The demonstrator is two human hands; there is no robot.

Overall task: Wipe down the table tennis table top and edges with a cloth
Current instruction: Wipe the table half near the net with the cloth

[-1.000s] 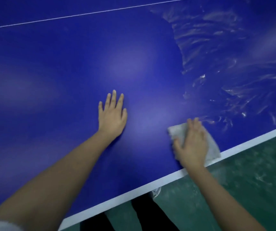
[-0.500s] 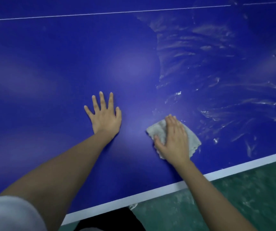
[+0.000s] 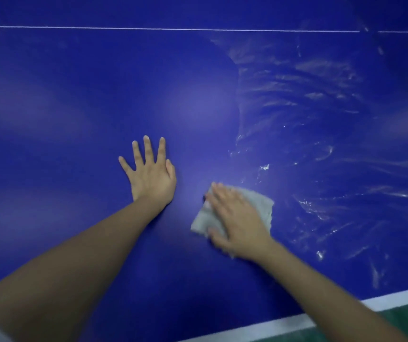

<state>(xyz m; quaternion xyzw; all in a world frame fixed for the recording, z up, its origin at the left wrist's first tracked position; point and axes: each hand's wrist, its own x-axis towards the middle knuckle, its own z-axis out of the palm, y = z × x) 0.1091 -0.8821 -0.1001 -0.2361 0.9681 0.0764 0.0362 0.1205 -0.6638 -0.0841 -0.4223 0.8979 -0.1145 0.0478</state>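
The right hand [image 3: 237,223] lies flat on a pale grey cloth [image 3: 259,201] on the blue table tennis table top [image 3: 74,95]. Its fingers [image 3: 219,193] are stretched out straight and pressed on the fabric rather than curled round it, though motion blur softens them. The cloth sits under the palm and fingers, showing past the hand on the right and below the fingertips on the left. The left hand [image 3: 151,174] rests just beside it, fingers splayed flat on the bare surface, holding nothing. Wet streaks [image 3: 309,107] cover the top to the right of the cloth. The white edge line [image 3: 284,322] runs along the near side.
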